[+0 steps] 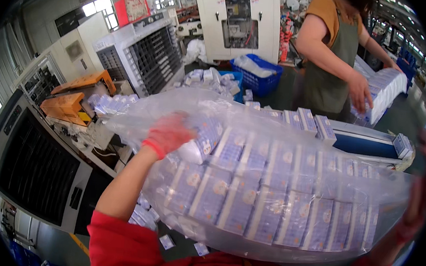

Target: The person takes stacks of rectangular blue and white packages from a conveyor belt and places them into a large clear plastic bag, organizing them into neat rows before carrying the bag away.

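Note:
A large clear plastic bag (264, 250) lies across in front of me, filled with rows of purple-and-white packs (256, 214) that look like tissue packs. My left hand (169, 132), in a thin pink-red glove, is at the bag's left end against a tilted pack (205, 140). Its fingers are blurred, so their grip is unclear. Loose film spreads beyond that hand to the left. At the bag's right end, my right hand (417, 201) is smeared by motion near the picture's dark rim. Whether it grips the film cannot be made out.
Behind the bag runs a blue conveyor belt (364, 145) with upright packs (306, 120) beside it. A co-worker (331, 57) handles a long row of packs (384, 91) at the far right. Blue baskets (264, 82) stand farther back. Orange machine parts (65, 106) are at left.

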The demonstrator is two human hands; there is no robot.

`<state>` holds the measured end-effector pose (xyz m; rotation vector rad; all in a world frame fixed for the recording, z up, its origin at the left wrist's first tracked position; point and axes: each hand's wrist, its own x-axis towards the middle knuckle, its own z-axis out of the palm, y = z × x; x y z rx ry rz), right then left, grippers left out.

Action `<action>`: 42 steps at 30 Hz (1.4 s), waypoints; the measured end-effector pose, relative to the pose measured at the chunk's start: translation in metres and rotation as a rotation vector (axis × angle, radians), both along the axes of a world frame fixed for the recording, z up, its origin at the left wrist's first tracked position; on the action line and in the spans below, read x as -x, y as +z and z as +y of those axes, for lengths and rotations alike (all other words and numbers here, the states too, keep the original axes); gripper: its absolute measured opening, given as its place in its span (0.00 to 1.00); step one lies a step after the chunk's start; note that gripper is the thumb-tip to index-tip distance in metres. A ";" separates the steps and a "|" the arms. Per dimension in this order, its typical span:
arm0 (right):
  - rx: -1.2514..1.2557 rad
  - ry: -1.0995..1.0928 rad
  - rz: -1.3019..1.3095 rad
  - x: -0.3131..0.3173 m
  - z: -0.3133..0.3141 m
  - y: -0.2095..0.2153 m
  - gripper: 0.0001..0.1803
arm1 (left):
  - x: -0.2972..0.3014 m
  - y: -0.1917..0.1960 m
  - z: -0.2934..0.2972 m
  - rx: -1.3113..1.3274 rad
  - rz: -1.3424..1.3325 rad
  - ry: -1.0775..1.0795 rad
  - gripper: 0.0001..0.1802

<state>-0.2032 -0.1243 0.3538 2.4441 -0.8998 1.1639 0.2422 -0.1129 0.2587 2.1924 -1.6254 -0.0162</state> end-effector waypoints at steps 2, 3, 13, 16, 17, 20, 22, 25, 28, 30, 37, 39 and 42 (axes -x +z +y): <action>0.056 0.296 0.075 -0.095 -0.028 0.013 0.21 | -0.013 0.033 0.038 0.112 0.326 -0.057 0.27; 0.047 0.362 0.057 -0.121 -0.046 0.009 0.21 | -0.011 0.048 0.060 0.118 0.542 -0.121 0.28; -0.229 0.655 0.900 -0.231 -0.104 -0.142 0.26 | 0.029 -0.153 0.316 1.250 1.087 0.520 0.23; -0.892 0.849 1.136 -0.223 -0.162 -0.085 0.27 | 0.067 -0.219 0.359 1.447 1.496 0.839 0.16; -1.246 0.805 1.190 -0.231 -0.202 -0.055 0.26 | 0.072 -0.241 0.375 1.441 1.561 0.823 0.17; -0.640 0.103 1.005 -0.281 -0.280 -0.063 0.20 | 0.124 -0.305 0.439 1.542 1.699 0.868 0.23; -0.684 0.269 0.493 -0.302 -0.250 -0.103 0.16 | 0.157 -0.293 0.419 1.679 1.791 0.831 0.25; -0.694 0.484 0.475 -0.279 -0.228 -0.153 0.16 | 0.176 -0.327 0.369 1.587 2.101 0.700 0.29; -0.720 0.504 0.452 -0.266 -0.222 -0.175 0.16 | 0.200 -0.332 0.327 1.114 2.051 0.838 0.19; -0.726 0.552 0.473 -0.283 -0.219 -0.185 0.17 | 0.230 -0.322 0.315 1.167 2.077 0.946 0.17; -0.788 0.646 0.339 -0.310 -0.254 -0.184 0.19 | 0.279 -0.333 0.343 2.075 1.853 1.049 0.16; -0.817 0.594 0.187 -0.285 -0.289 -0.169 0.20 | 0.285 -0.327 0.394 2.425 1.415 0.936 0.12; -0.833 0.509 -0.113 -0.213 -0.351 -0.120 0.21 | 0.300 -0.312 0.479 2.418 1.212 1.239 0.20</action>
